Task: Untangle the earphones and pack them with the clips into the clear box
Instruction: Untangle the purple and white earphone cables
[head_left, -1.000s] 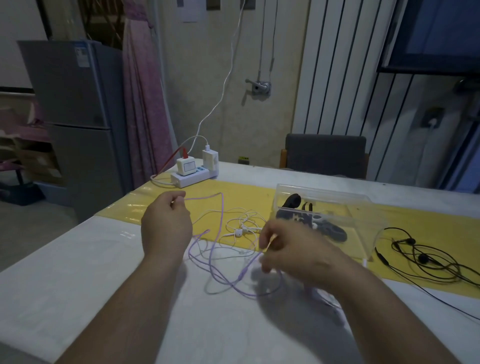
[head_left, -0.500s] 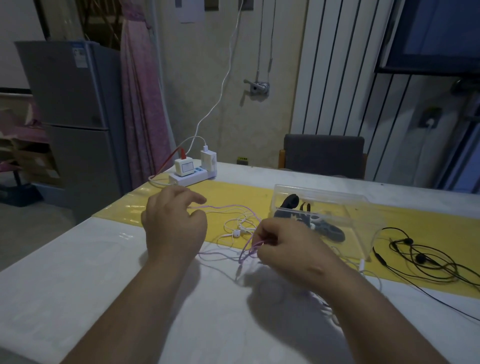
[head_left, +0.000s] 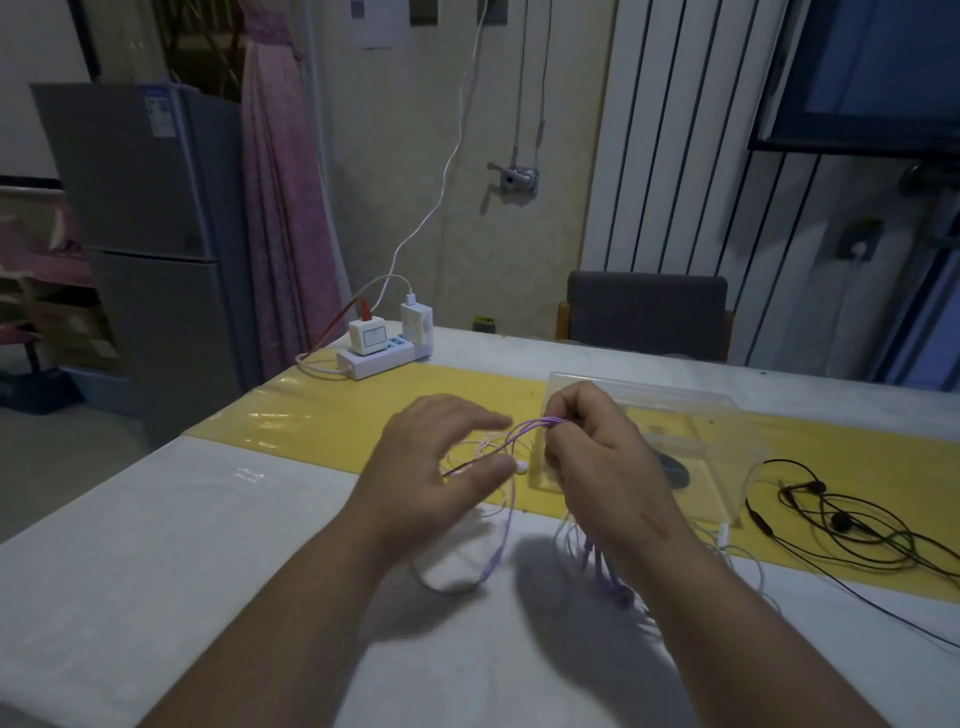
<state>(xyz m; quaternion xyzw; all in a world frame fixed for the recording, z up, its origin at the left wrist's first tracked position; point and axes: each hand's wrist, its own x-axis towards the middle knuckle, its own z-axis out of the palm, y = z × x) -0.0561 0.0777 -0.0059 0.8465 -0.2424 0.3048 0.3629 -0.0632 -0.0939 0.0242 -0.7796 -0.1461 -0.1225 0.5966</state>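
Left hand (head_left: 431, 460) loose, fingers spread; right hand (head_left: 602, 467), fingers in a pinch on purple earphones (head_left: 529, 425).

The clear box (head_left: 727, 431) sits on the table (head_left: 156, 545), spare earphones (head_left: 841, 519) right of it, a power strip (head_left: 384, 356) behind to its left. Perhaps a clip (head_left: 672, 467) lies inside.
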